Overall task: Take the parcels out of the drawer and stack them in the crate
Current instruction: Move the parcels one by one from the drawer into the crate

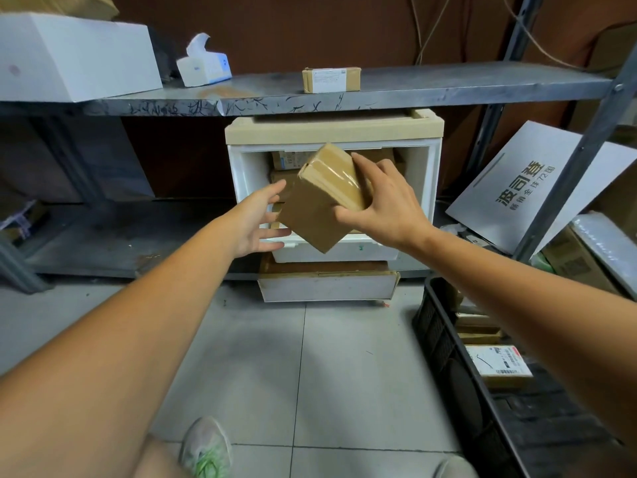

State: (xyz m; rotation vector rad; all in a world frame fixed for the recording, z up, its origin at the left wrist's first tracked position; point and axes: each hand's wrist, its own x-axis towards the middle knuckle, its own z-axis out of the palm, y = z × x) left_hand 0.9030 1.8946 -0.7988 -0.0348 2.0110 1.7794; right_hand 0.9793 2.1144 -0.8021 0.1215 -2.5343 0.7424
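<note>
My right hand (pixel 384 205) grips a brown taped cardboard parcel (pixel 317 208), tilted in the air in front of the white foam drawer box (pixel 429 174). My left hand (pixel 256 220) is spread with straight fingers just left of the parcel, near its lower edge; whether it touches is unclear. Inside the drawer box several more brown parcels (pixel 287 160) are stacked, partly hidden behind the held one. The black plastic crate (pixel 444 343) stands on the floor at the lower right and holds several parcels, one with a white label (pixel 499 362).
A grey metal shelf (pixel 448 86) runs above the drawer box, carrying a small parcel (pixel 331 79), a tissue box (pixel 203 69) and a white box (pixel 72 58). A white printed board (pixel 527 188) leans at right. The tiled floor (pixel 310 357) lies below; my shoe (pixel 206 450) is at the bottom.
</note>
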